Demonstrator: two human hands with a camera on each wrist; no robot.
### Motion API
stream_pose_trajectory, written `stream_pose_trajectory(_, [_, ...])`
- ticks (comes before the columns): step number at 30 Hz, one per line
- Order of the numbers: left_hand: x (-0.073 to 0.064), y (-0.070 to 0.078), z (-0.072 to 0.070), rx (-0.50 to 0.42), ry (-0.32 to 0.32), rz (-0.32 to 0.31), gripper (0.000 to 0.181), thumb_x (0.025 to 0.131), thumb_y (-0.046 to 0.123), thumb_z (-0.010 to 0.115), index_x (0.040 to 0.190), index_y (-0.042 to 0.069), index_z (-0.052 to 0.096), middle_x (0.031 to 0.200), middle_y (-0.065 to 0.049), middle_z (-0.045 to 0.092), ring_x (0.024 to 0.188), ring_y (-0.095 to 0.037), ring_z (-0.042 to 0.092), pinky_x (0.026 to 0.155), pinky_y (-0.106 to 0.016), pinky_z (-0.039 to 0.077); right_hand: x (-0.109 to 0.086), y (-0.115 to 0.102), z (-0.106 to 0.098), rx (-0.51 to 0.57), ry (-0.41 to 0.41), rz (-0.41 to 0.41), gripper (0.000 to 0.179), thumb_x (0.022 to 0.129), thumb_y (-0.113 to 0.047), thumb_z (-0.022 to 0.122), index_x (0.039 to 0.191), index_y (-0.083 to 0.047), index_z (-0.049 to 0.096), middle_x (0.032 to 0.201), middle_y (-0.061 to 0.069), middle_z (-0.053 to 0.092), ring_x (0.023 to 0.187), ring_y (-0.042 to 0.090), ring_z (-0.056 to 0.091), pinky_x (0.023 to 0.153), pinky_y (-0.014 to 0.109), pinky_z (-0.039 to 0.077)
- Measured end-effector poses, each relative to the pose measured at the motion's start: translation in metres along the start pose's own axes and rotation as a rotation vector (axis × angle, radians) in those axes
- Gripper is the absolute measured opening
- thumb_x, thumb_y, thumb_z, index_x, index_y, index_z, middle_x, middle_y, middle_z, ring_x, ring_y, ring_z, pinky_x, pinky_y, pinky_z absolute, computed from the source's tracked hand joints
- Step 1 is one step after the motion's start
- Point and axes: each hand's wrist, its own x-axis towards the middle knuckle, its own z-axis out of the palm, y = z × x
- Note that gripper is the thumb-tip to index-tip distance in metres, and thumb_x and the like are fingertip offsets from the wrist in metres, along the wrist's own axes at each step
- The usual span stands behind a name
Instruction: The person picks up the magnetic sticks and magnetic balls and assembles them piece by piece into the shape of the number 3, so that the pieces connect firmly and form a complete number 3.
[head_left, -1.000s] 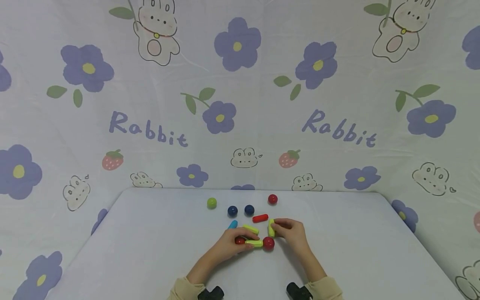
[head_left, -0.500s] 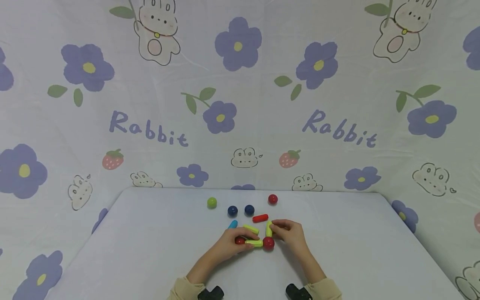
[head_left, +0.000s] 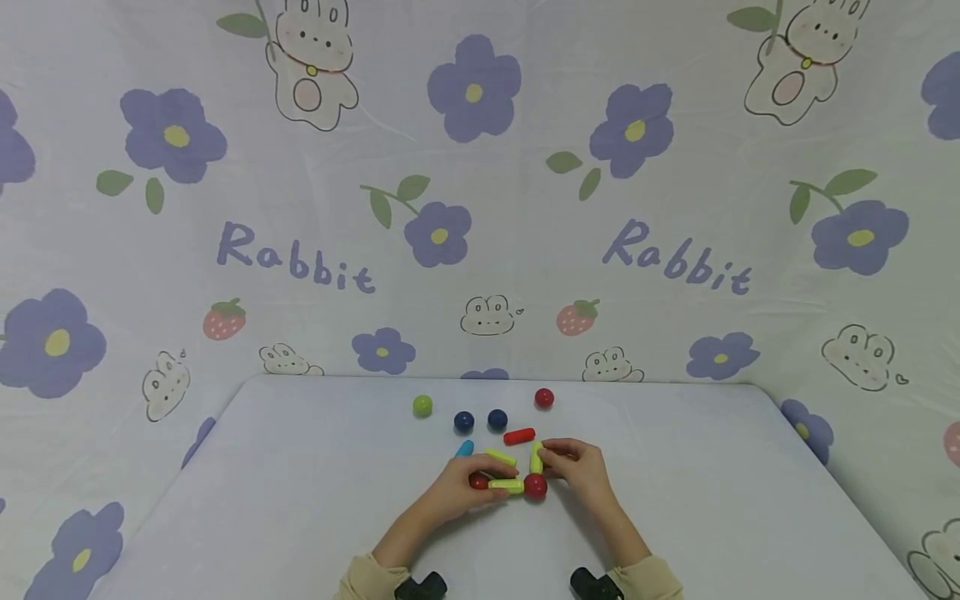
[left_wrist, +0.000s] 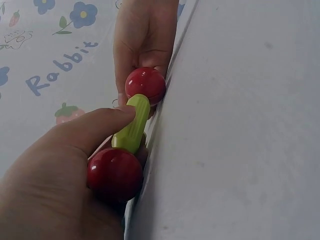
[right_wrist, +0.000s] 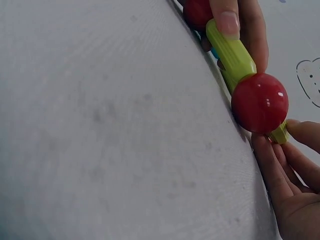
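Observation:
In the head view my left hand [head_left: 456,487] pinches a yellow-green rod [head_left: 508,486] between thumb and fingers. That rod joins two red balls, as the left wrist view shows: a near ball [left_wrist: 116,175] beside my palm and a far ball [left_wrist: 145,85]. My right hand [head_left: 583,467] pinches a second yellow-green rod [head_left: 536,457], which points away from me and meets the right-hand red ball [head_left: 535,487]. In the right wrist view this ball [right_wrist: 260,103] covers part of the second rod [right_wrist: 281,134].
Behind the hands lie a third yellow-green rod [head_left: 501,457], a red rod [head_left: 519,437] and a partly hidden blue rod [head_left: 465,448]. Farther back are two dark blue balls [head_left: 464,422], a green ball [head_left: 423,406] and a red ball [head_left: 544,398]. All are on a white table [head_left: 712,492].
My right hand has brought its yellow-green rod slightly left, against the right-hand red ball. My left hand keeps its grip in about the same place.

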Motion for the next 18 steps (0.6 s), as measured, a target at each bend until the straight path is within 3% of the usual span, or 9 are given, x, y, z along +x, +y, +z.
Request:
stream_pose_trajectory(6, [0.008, -0.017, 0.008, 0.012, 0.015, 0.033, 0.032, 0.086, 0.010, 0.073, 0.117, 0.008, 0.069, 0.116, -0.008, 0.071, 0.109, -0.025, 0.065, 0.100, -0.027, 0.050, -0.002, -0.001, 0.000, 0.012, 0.006, -0.008, 0.028, 0.088, -0.009, 0.070, 0.112, 0.006, 0.067, 0.103, 0.019, 0.071, 0.074, 0.014, 0.069, 0.072, 0.026, 0.060])
stream_pose_trajectory(10, [0.015, -0.028, 0.013, 0.047, 0.035, 0.050, 0.030, 0.086, 0.016, 0.074, 0.115, 0.014, 0.071, 0.113, -0.002, 0.073, 0.103, -0.024, 0.067, 0.091, -0.028, 0.053, -0.002, -0.002, 0.001, 0.020, 0.007, -0.020, 0.028, 0.088, -0.008, 0.070, 0.112, 0.007, 0.067, 0.103, 0.020, 0.071, 0.074, 0.013, 0.069, 0.072, 0.027, 0.060])
stream_pose_trajectory(15, [0.020, -0.029, 0.015, 0.081, 0.029, 0.028, 0.028, 0.086, 0.027, 0.075, 0.113, 0.025, 0.072, 0.110, 0.006, 0.073, 0.097, -0.013, 0.066, 0.079, -0.020, 0.051, -0.001, 0.000, 0.001, 0.007, 0.013, -0.017, 0.027, 0.088, -0.009, 0.070, 0.111, 0.005, 0.068, 0.100, 0.017, 0.072, 0.075, 0.014, 0.070, 0.073, 0.027, 0.060])
stream_pose_trajectory(18, [0.021, -0.026, 0.016, 0.099, 0.018, 0.024, 0.028, 0.085, 0.028, 0.076, 0.112, 0.025, 0.072, 0.109, 0.006, 0.073, 0.094, -0.009, 0.065, 0.077, -0.019, 0.051, -0.001, 0.001, 0.001, -0.009, 0.010, -0.019, 0.027, 0.089, -0.011, 0.070, 0.111, 0.004, 0.068, 0.100, 0.016, 0.073, 0.076, 0.014, 0.070, 0.073, 0.026, 0.059])
